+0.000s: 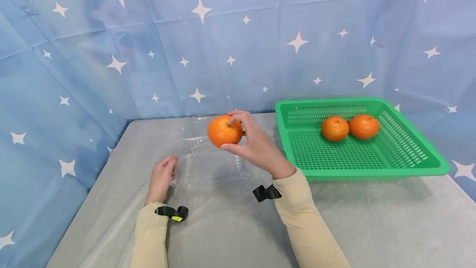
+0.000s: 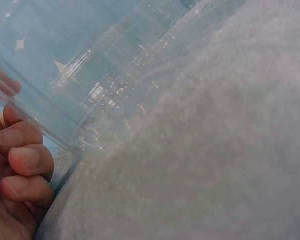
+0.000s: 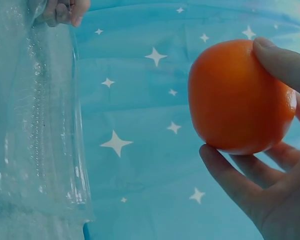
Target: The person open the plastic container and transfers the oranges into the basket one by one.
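Observation:
In the head view, my right hand (image 1: pixel 258 146) holds an orange (image 1: pixel 224 131) with thumb and fingers around its side, above a clear plastic container (image 1: pixel 189 171). The right wrist view shows the orange (image 3: pixel 240 97) gripped between thumb and fingertips, apart from the container (image 3: pixel 55 130). My left hand (image 1: pixel 162 177) is at the container's left side. In the left wrist view, its fingers (image 2: pixel 27 160) are curled and the thumb and forefinger pinch the see-through rim. The container's lid (image 1: pixel 195 127) stands open at the back, partly behind the orange.
To the right, a green plastic basket (image 1: pixel 372 173) contains two more oranges, one on the left (image 1: pixel 334 129) and one on the right (image 1: pixel 364 127). All of it stands on a grey table (image 1: pixel 230 226). A blue star-patterned cloth (image 1: pixel 253 32) hangs behind and on the left.

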Demonstrator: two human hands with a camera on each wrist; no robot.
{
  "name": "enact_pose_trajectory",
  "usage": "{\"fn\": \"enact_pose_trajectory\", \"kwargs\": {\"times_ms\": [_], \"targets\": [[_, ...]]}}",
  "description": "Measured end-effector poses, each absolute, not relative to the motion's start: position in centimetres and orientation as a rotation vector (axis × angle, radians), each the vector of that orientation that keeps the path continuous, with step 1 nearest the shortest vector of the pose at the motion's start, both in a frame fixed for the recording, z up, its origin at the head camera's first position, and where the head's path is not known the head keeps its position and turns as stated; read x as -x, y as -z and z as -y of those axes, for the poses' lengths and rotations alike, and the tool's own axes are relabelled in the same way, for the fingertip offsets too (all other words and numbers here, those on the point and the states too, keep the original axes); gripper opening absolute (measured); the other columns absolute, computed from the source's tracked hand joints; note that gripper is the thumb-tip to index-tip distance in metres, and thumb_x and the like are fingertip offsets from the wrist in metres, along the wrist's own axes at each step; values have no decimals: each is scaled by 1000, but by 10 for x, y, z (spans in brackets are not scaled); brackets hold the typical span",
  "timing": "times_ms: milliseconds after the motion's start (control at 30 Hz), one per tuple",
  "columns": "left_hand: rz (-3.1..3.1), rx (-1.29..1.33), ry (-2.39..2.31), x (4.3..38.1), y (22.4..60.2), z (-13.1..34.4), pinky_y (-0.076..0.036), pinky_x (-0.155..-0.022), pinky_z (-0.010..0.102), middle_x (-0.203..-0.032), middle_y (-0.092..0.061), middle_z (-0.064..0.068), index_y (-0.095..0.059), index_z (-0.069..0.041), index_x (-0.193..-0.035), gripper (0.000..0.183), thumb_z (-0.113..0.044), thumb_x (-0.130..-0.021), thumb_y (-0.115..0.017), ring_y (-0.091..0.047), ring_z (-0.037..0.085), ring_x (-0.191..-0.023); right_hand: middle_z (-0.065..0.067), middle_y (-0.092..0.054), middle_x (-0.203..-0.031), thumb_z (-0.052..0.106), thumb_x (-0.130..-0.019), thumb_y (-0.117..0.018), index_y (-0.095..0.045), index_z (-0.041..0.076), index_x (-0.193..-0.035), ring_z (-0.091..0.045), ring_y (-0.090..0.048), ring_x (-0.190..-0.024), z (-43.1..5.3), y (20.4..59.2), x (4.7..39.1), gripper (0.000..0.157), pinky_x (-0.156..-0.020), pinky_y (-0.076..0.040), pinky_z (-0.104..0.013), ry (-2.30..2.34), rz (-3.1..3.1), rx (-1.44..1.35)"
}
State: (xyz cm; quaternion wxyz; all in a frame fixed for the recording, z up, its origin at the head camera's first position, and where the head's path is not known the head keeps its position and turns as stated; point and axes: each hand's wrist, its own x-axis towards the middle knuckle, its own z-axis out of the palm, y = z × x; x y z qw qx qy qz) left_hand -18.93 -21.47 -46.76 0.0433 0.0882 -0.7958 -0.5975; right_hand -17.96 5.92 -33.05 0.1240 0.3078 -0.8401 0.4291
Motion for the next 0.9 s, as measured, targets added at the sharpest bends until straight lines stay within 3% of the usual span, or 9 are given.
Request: {"fn": "enact_pose_trajectory", "kwargs": {"times_ms": [233, 900], "targets": [[2400, -287, 1846, 189, 467, 213, -30, -41, 28, -53, -33, 1, -39, -6, -65, 43, -41, -88, -51, -32, 16, -45, 5, -34, -130, 28, -74, -72, -37, 19, -106, -12, -39, -115, -69, 326, 179, 49, -78, -45, -29, -1307, 2433, -797], [2422, -303, 1859, 189, 469, 216, -32, -46, 32, -55, -35, 2, -40, -6, -67, 47, -48, -86, -50, -34, 17, -46, 9, -39, -127, 32, -73, -72, -37, 21, -106, -9, -40, -110, -80, 318, 175, 49, -76, -46, -28, -1318, 2408, -661]]}}
